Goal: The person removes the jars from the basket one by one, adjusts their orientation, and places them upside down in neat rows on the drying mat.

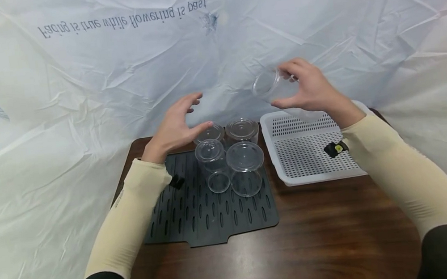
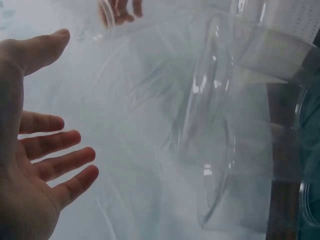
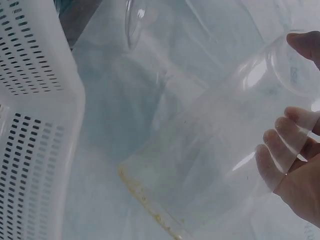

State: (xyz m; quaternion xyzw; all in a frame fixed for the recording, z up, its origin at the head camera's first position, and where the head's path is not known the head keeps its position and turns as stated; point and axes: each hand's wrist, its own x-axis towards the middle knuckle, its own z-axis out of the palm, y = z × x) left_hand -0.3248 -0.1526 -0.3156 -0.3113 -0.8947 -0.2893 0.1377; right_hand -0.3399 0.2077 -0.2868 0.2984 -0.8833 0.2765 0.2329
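Note:
My right hand (image 1: 310, 88) grips a clear cylindrical plastic jar (image 3: 205, 135) by one end, up in the air above the white basket. The jar is tilted, and a yellowish band runs along its far edge in the right wrist view. My left hand (image 1: 174, 127) is raised empty beside the jars on the mat, thumb and fingers spread apart. Several clear jars stand close together there, among them a front right jar (image 1: 246, 173), a slimmer front left jar (image 1: 210, 152) and a back right jar (image 1: 242, 129). The left thumb overlaps the back left jar (image 1: 211, 134) in the head view.
A black slotted mat (image 1: 199, 220) lies under the jars on the dark wooden table (image 1: 325, 228). To its right sits a white perforated basket (image 1: 302, 159). A pale printed sheet (image 1: 127, 68) hangs behind the table.

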